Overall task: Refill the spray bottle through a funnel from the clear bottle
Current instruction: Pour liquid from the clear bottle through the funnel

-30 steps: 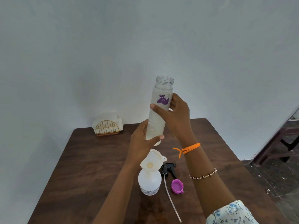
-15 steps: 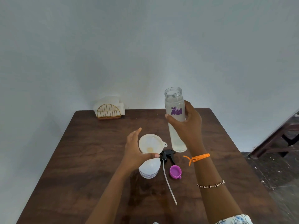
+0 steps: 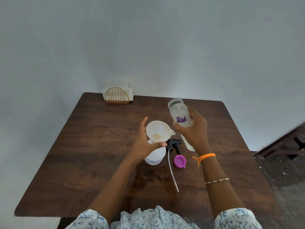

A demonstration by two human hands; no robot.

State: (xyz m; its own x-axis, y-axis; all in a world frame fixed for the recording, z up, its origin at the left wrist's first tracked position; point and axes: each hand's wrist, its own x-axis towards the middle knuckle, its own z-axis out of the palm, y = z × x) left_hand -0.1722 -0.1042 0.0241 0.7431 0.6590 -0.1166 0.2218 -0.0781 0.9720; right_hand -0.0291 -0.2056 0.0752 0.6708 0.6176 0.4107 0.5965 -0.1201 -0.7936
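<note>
Wood of a dark brown table (image 3: 85, 156) fills the lower half of what we see, its far edge pushed against a pale blue-grey wall (image 3: 148, 47), with a gold wire napkin holder (image 3: 117, 96) at the back and a strip of dark floor (image 3: 283, 176) to the right. Near the middle we find the white spray bottle (image 3: 156, 155) standing upright with the white funnel (image 3: 158, 132) seated in its neck. Just right of it lie the black trigger head (image 3: 173, 144) with its long dip tube, and a purple cap (image 3: 180, 161). Our left hand (image 3: 145, 142) cups the funnel and bottle neck, thumb curled across the front and fingers raised behind the rim. Our right hand (image 3: 194, 129), well apart from it, grips the clear bottle (image 3: 180, 118) around its middle, uncapped mouth tilted up and away.
</note>
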